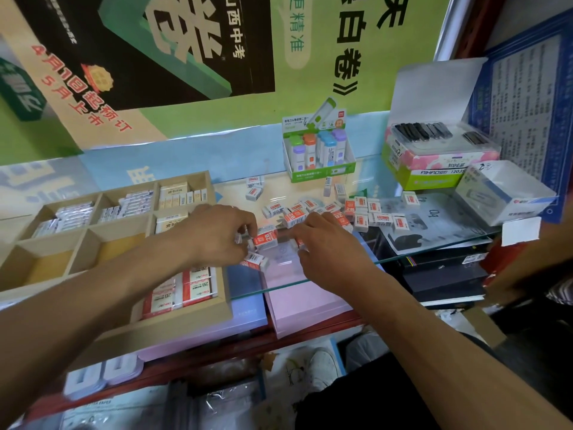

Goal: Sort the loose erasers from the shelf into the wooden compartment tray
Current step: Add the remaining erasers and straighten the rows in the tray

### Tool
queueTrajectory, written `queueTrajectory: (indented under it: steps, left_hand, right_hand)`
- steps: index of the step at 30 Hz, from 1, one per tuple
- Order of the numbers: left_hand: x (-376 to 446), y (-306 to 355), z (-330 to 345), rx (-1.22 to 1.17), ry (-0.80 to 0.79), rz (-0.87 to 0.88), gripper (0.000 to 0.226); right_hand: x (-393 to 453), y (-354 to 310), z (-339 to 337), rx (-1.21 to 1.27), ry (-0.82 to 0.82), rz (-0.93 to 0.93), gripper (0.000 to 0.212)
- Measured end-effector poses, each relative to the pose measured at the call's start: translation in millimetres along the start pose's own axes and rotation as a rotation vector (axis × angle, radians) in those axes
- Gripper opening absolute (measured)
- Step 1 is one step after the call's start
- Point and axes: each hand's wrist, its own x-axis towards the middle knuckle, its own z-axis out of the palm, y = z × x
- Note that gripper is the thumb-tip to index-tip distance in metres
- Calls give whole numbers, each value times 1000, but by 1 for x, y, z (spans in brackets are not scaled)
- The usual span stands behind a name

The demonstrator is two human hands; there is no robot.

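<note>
Both forearms come in from the bottom corners and meet over the front edge of a glass shelf (434, 243). Left hand (214, 234) has its fingers curled in and pinching an orange-sleeved 2B eraser (265, 238), and it looks like there's another small one tucked against the fingertips on the left side, though that part is blurry. Just under that hand a second orange eraser (255, 262) sits tilted, barcode side up, right by the shelf's front edge. Right hand (325, 243) is knuckles-up just beside the left one, fingers bent down onto the glass around something with a bit of orange showing; honestly can't tell if it's actually gripping it or just touching. Behind both hands the loose erasers (350, 212) are scattered in a messy band across the middle of the shelf, mostly white with orange or red sleeves, a few strays further back. The wooden compartment tray (186, 321) is on the left, touching the shelf area: back compartments hold rows of white and cream erasers, two middle-left ones show bare wood, and the front-right one, partly under the left forearm, holds big orange 2B erasers lying flat. At the back stands a green display box (322, 172) of coloured-cap items, and to the right a pink and green carton (434, 169) with dark things under a clear lid, plus a white box (502, 193) beside it.
</note>
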Motion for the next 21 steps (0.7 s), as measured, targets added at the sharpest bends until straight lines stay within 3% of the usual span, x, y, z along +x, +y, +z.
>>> queueTrajectory:
  steps: [4, 14, 18, 21]
  left_hand:
    - [-3, 0, -6, 19, -70, -18, 39]
    - [-2, 0, -1, -396, 352, 2, 40]
    - [-3, 4, 3, -516, 405, -12, 40]
    - [-7, 10, 7, -574, 396, -5, 41]
  right_hand:
    - [-2, 3, -6, 74, 27, 5, 38]
    - [-4, 7, -5, 96, 40, 33, 34]
    - [-7, 4, -3, 146, -48, -1, 40]
    - [-8, 6, -4, 153, 22, 8, 39]
